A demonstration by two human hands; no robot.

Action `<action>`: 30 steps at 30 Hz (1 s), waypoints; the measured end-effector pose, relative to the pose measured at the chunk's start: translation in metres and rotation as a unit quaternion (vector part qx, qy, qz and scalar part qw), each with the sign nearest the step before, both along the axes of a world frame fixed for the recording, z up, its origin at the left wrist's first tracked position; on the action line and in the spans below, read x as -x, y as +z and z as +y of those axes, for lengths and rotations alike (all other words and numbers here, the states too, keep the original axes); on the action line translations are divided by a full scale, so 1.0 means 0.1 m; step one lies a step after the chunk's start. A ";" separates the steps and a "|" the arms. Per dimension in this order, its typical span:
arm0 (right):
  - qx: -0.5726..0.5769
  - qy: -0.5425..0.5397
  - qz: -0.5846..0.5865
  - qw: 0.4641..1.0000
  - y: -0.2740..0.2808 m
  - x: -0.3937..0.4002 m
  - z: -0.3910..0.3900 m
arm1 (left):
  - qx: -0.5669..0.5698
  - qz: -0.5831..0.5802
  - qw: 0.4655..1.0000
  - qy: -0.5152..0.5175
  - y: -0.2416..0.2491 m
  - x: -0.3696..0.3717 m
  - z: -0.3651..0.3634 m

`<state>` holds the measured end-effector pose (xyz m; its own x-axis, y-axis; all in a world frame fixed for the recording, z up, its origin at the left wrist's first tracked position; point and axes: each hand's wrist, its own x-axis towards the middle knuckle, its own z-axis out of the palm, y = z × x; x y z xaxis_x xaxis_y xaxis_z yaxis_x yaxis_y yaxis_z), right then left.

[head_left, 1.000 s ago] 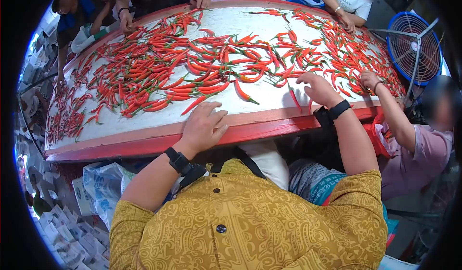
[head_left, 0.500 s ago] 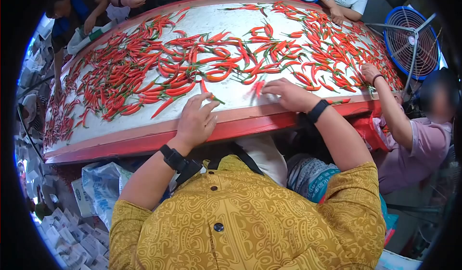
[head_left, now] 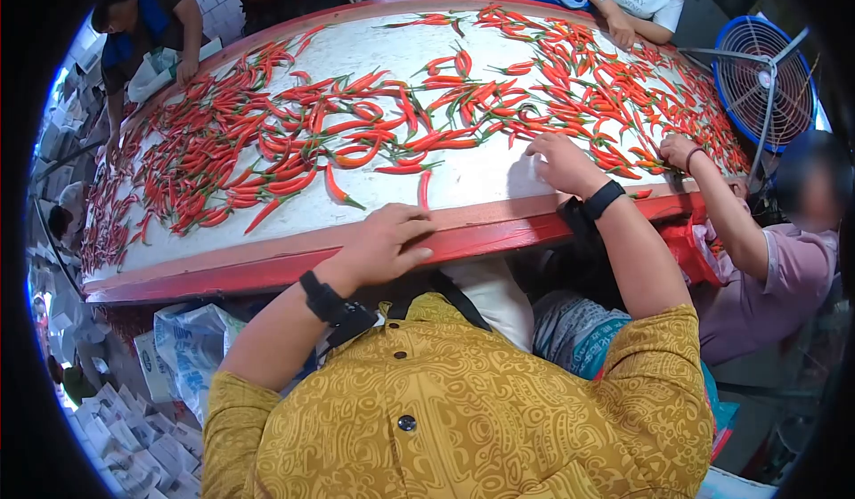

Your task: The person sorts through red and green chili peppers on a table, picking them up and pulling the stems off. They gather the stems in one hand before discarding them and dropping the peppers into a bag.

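Reaching beside one chili [head_left: 425, 191], left grip [head_left: 385, 243] is spread; right grip [head_left: 568, 167], I cannot tell.

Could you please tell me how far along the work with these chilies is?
The chilies look spread out across the table, though no finished batch stands out. Neither the left hand nor the right hand visibly holds anything; a lone chili lies just beyond the left fingers. Most lie in loose clusters, so much seems left.
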<state>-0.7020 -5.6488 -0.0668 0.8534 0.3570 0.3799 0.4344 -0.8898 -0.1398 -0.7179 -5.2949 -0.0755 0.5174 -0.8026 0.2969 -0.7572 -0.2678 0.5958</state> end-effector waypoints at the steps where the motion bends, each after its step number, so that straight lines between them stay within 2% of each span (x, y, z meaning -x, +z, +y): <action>1: 0.004 -0.052 0.123 0.991 0.11 0.01 -0.01 | 0.000 0.000 1.000 0.000 -0.02 -0.03 -0.07; 2: 0.009 -0.104 0.243 0.964 0.23 0.02 -0.03 | -0.041 -0.069 0.996 0.045 -0.07 -0.08 -0.14; 3: 0.011 -0.103 0.281 0.954 0.33 0.06 -0.06 | -0.081 -0.136 0.983 0.090 -0.12 -0.12 -0.20; 4: 0.012 -0.103 0.280 0.954 0.32 0.09 -0.15 | -0.081 -0.136 0.983 0.091 -0.17 -0.16 -0.20; 6: 0.038 -0.090 0.396 0.913 0.30 0.15 -0.36 | -0.078 -0.134 0.963 0.219 -0.19 -0.24 -0.14; 7: 0.030 -0.126 0.443 0.887 0.31 0.19 -0.40 | -0.059 -0.101 0.966 0.231 -0.15 -0.22 -0.11; 8: 0.028 -0.124 0.444 0.887 0.26 0.19 -0.46 | -0.063 -0.101 0.966 0.230 -0.12 -0.19 -0.14; 10: 0.071 -0.145 0.255 0.953 0.07 0.16 -0.69 | -0.011 0.002 0.985 0.175 -0.07 -0.12 -0.26; 11: 0.054 -0.060 0.047 0.996 -0.14 0.13 -0.87 | -0.014 0.002 0.985 0.175 -0.07 -0.07 -0.36; 13: 0.019 -0.073 0.070 0.995 -0.06 0.12 -0.88 | -0.015 0.026 0.999 0.039 -0.05 0.02 -0.62; 14: -0.014 -0.085 0.095 0.992 -0.01 0.11 -0.89 | -0.015 0.025 0.999 0.038 -0.04 0.02 -0.73; 15: -0.019 -0.117 0.162 0.980 0.04 0.11 -0.88 | -0.024 -0.023 0.999 0.043 -0.05 0.01 -0.85; 16: -0.017 -0.120 0.161 0.980 0.13 0.14 -0.86 | -0.031 -0.072 0.996 0.046 -0.06 -0.01 -0.96; 17: 0.012 -0.124 0.251 0.960 0.23 0.20 -0.84 | -0.033 -0.109 0.989 0.094 -0.12 -0.08 -1.02; 18: 0.039 -0.129 0.339 0.931 0.30 0.27 -0.86 | -0.030 -0.110 0.989 0.090 -0.16 -0.11 -1.03; 19: 0.045 -0.129 0.379 0.915 0.33 0.33 -0.93 | -0.030 -0.115 0.984 0.136 -0.19 -0.13 -1.01; 20: 0.045 -0.133 0.378 0.915 0.30 0.37 -1.03 | -0.031 -0.119 0.976 0.181 -0.22 -0.14 -1.01; 22: 0.025 -0.128 0.403 0.906 0.23 0.44 -1.25 | -0.036 -0.127 0.975 0.178 -0.06 -0.03 -1.04; 23: 0.012 -0.178 0.408 0.896 0.23 0.44 -1.34 | -0.032 -0.115 0.979 0.165 -0.05 0.02 -1.04; 24: 0.011 -0.177 0.408 0.896 0.17 0.43 -1.45 | -0.030 -0.101 0.983 0.153 -0.05 0.07 -1.06; 26: 0.063 -0.148 0.206 0.965 0.02 0.39 -1.76 | -0.034 -0.107 0.981 0.160 -0.08 0.14 -1.13; 28: 0.085 -0.106 0.192 0.972 0.07 0.35 -1.88 | 0.006 -0.074 0.982 0.176 -0.12 0.15 -1.21; 30: 0.028 -0.122 0.155 0.980 0.14 0.30 -1.90 | 0.030 -0.078 0.983 0.166 -0.10 0.12 -1.33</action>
<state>-0.7319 -5.8384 -0.0526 0.9871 0.1417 0.0745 0.1530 -0.9718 -0.1792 -0.7300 -5.4282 -0.0850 0.6922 -0.5761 0.4346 -0.7174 -0.4837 0.5014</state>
